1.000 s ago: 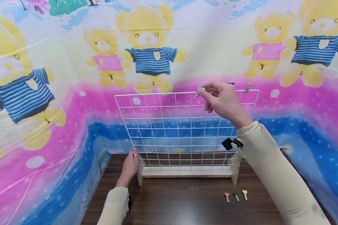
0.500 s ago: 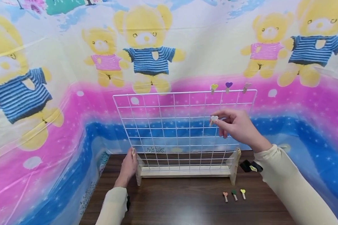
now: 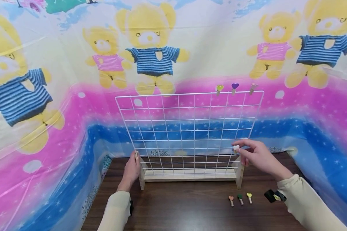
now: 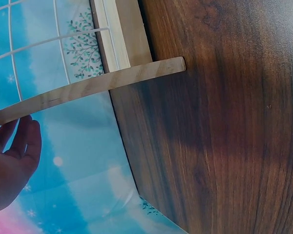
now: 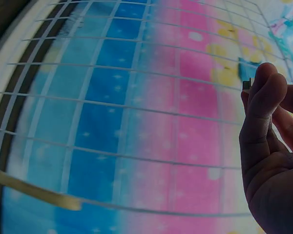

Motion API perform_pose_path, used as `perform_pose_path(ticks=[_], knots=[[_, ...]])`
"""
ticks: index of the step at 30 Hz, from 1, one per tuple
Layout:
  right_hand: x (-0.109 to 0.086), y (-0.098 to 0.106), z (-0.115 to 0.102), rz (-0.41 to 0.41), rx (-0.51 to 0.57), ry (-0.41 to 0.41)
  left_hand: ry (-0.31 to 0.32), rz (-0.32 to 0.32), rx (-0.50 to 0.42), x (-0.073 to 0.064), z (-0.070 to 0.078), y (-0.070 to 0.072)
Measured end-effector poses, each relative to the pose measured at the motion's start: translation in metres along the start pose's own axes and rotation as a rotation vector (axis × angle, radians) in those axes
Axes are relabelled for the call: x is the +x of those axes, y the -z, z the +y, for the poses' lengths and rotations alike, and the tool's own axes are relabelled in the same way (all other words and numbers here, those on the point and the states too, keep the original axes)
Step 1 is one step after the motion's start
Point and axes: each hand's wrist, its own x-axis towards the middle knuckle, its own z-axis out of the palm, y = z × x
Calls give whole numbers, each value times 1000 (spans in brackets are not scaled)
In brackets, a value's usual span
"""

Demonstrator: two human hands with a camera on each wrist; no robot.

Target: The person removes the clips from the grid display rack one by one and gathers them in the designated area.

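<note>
Pinched between thumb and fingers of my right hand point(image 3: 258, 156) is a small clothespin with a white heart point(image 3: 236, 148), in front of the lower right part of a white wire grid point(image 3: 191, 94). The grid stands upright in a wooden stand point(image 3: 191, 177). My left hand point(image 3: 131, 170) grips the stand's left upright point(image 4: 88, 87); in the left wrist view its fingertips meet the wood. Along the grid's top wire sit a yellow heart clothespin point(image 3: 219, 89), a purple one point(image 3: 235, 87) and a pale pinkish one point(image 3: 253, 88). The right wrist view shows the pinching fingers point(image 5: 266, 97), the clothespin mostly hidden.
Orange point(image 3: 231, 200), green point(image 3: 240, 199) and yellow point(image 3: 249, 197) heart clothespins lie in a row on the dark wooden table point(image 3: 185, 205), in front of the stand's right end. A cloth printed with bears point(image 3: 154, 61) hangs behind and around the table.
My right hand has come down from the grid's top wire to its lower right, still pinching the white heart clothespin. The left hand has stayed on the upright.
</note>
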Motion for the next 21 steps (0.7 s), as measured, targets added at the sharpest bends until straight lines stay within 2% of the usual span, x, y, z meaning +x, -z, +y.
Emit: perform_pose_path(ticks=[4, 11, 21], knots=[[-13, -6, 28, 16, 44, -51, 4, -4, -4, 0, -2, 0], [-31, -16, 75, 38, 62, -168, -13, 15, 0, 1, -2, 1], [-47, -27, 143, 105, 13, -297, -15, 14, 6, 1, -1, 0]])
